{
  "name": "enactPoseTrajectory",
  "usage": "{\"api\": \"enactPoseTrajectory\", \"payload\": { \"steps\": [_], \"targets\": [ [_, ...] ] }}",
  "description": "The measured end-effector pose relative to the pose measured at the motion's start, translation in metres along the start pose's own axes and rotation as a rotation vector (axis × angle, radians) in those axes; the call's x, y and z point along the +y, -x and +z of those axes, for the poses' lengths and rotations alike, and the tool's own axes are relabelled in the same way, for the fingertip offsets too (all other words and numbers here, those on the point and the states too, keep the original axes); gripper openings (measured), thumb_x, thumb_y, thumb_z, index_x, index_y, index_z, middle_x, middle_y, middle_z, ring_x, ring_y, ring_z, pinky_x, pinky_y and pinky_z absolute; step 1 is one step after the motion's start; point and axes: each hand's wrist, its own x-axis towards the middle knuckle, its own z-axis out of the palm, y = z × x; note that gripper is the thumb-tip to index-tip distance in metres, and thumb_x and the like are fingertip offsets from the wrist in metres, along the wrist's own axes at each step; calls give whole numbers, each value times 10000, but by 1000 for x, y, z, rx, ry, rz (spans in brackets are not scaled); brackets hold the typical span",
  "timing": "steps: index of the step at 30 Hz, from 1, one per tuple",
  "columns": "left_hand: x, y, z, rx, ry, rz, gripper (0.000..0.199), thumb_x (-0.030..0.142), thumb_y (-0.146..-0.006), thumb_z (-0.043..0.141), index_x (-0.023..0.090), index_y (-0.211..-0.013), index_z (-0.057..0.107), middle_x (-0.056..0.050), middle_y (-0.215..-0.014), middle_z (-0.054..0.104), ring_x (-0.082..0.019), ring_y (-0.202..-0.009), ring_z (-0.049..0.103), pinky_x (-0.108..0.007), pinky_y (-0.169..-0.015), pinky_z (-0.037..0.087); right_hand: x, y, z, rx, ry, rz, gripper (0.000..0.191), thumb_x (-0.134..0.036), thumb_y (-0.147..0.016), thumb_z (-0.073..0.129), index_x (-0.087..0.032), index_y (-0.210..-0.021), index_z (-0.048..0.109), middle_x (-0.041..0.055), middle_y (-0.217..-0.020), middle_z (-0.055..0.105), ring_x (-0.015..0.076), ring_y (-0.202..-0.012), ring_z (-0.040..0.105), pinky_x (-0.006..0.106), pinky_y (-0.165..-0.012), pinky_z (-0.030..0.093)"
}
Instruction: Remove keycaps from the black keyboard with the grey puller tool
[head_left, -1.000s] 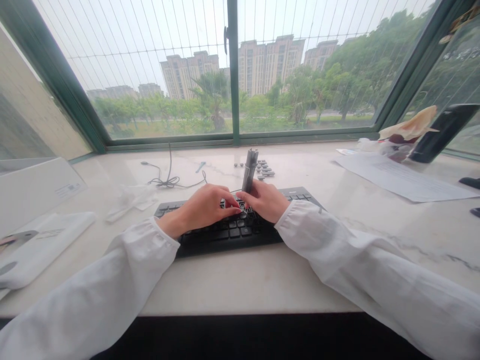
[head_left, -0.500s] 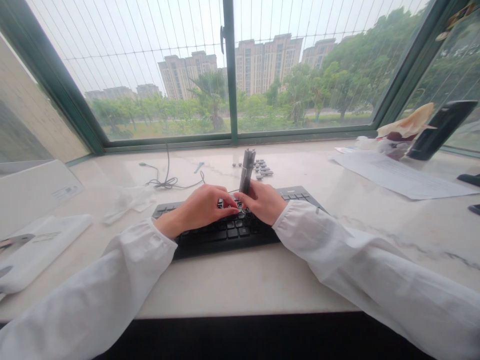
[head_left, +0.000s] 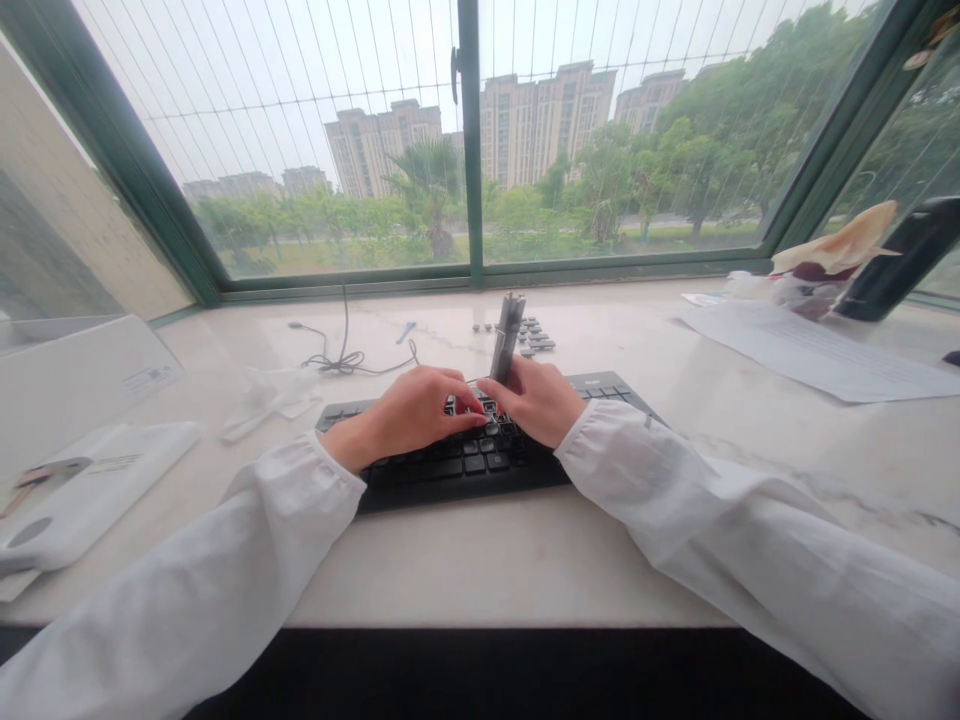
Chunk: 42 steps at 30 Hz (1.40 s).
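A black keyboard (head_left: 461,468) lies on the pale tabletop under both hands, with several key positions near its middle looking bare. My right hand (head_left: 546,400) is closed around a dark grey, stick-shaped keycap puller (head_left: 508,335), held nearly upright with its lower end down at the keys. Thin wire shows near that lower end. From the left, my left hand (head_left: 420,410) reaches over the keys, thumb and forefinger pinched together beside the puller's foot. Whatever sits between those fingertips is too small to make out. Loose keycaps (head_left: 536,335) lie behind the keyboard.
A coiled black cable (head_left: 341,362) and a small blue strip (head_left: 406,331) lie behind the keyboard. At left are a white box (head_left: 82,385), crumpled clear plastic (head_left: 270,395) and a white packet (head_left: 112,490). Paper (head_left: 810,350) and a dark bottle (head_left: 900,260) are at right.
The whole view has shifted slightly, so everything appears a little further right. Both hands keep nearly the same pose over the keyboard, and the puller leans slightly more to the right.
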Motion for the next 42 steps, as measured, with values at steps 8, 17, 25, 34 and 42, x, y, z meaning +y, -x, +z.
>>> {"api": "enactPoseTrajectory", "payload": {
  "steps": [8,17,25,34,42],
  "targets": [
    [1,1,-1,-8,53,-30,207,414,-819,639,238,-854,742,10,-737,631,-77,-568,482,-212,-558,350,4,-1,2,-81,-16,21,166,-338,-883,520,-190,-931,578,59,-820,686,197,-742,621,268,-647,418],
    [1,1,-2,-24,137,-64,236,432,-817,638,230,-876,745,10,-742,642,-82,-589,484,-210,-564,354,7,0,1,-132,-110,-69,156,-340,-890,512,-188,-905,546,32,-773,646,168,-693,581,264,-637,409],
    [-3,-2,-1,-78,246,-21,256,397,-845,601,204,-978,705,-10,-880,683,-120,-739,582,-208,-659,422,5,-1,-4,-183,-68,-238,195,-369,-896,487,-185,-901,549,6,-734,595,146,-647,522,253,-599,375],
    [-11,-7,5,-62,131,46,249,301,-896,510,231,-1071,674,-9,-983,703,-146,-831,625,-229,-790,455,3,-1,-2,-113,-2,-303,202,-390,-884,528,-193,-871,565,4,-714,599,138,-627,527,242,-587,346],
    [-9,-7,3,-66,92,37,213,258,-866,531,217,-1020,674,-12,-991,700,-152,-860,621,-228,-785,445,3,-1,1,-71,93,-336,296,-491,-905,468,-209,-871,551,3,-687,593,153,-602,543,245,-572,325]
  ]
}}
